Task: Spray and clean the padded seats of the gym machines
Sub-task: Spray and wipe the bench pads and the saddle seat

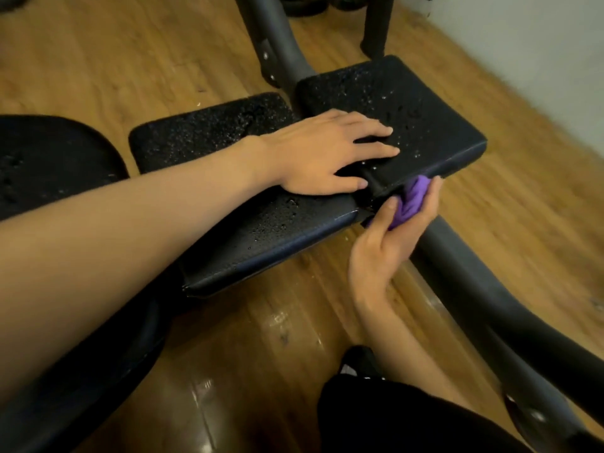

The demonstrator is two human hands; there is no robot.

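Observation:
Two black padded seat pads lie side by side, both beaded with spray droplets: the far right pad (421, 103) and the near left pad (228, 138). My left hand (327, 152) rests flat across the gap between them, fingers straight, pressing on the right pad. My right hand (389, 230) holds a bunched purple cloth (413, 199) against the near edge of the right pad, where the two pads meet. A further rounded black pad (49, 158) sits at the far left.
The machine's dark grey frame tube (483, 282) runs from under the pads toward the lower right, another frame post (277, 44) rises behind. Wooden floor (130, 60) surrounds everything; a white wall (539, 34) stands at upper right. My dark-clothed knee (392, 416) is at the bottom.

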